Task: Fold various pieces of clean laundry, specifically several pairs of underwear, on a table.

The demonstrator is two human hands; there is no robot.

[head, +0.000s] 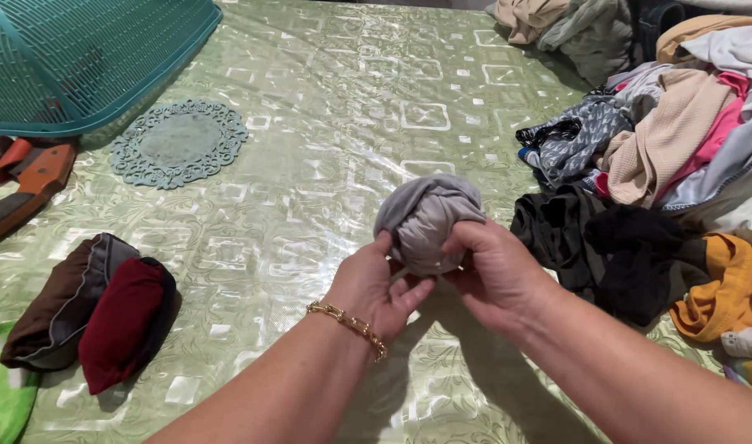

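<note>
Both hands, left hand (374, 288) and right hand (495, 275), fingers wrapped round a grey rolled garment (428, 220) above the counter (326, 123); balled up, no clear long axis.

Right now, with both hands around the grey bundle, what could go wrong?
1. The grey bundle is gripped only at its lower part by the left hand and right hand; its loose upper fold might unroll.
2. The pile of unfolded clothes lies right beside the right hand, so a dark garment may be dragged along.
</note>
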